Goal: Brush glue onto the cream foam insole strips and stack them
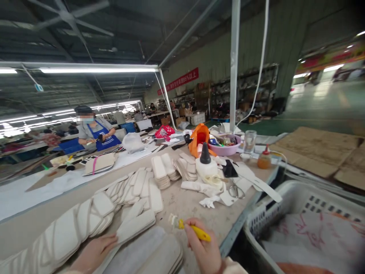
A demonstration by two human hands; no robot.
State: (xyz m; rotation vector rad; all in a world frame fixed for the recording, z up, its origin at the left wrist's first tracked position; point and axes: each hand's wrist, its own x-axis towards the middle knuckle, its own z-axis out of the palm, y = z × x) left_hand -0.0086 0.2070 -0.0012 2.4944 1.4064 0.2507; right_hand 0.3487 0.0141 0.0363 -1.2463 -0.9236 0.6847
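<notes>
- Left hand (pixel 97 249), toward the near left of the surface (pixel 171 196), has its fingers together against the end of a pale flat strip (pixel 137 226); whether it grips or merely rests there, I cannot tell.
- Fanned row of off-white, smooth, round-ended pads (pixel 61 232) slants along the surface's left side, overlapping like shingles; smaller pads (pixel 142 186) heap beyond it.
- Thick stack of round-cornered pieces (pixel 165 255) lies near, between the hands.
- Right hand (pixel 201 243) grips a yellow-handled brush (pixel 181 223), whitish bristles pointing left, above the bare middle.
- Stained, bare surface opens around the bristles and runs to the straight right edge, giving the brush room.
- Across the far edge, a person in a blue apron (pixel 98 133) stands behind a white-covered table (pixel 65 186).
- Beyond the brush, a white bottle with a black cone nozzle (pixel 207 167), metal scissors (pixel 236 190) and paper scraps (pixel 211 201) crowd the way.
- Orange bag (pixel 198 139) and lilac basin (pixel 228 150) sit behind; a red-capped bottle (pixel 264 159) stands by the far right corner.
- Grey slotted plastic crate (pixel 285 190) sits just outside the right edge.
</notes>
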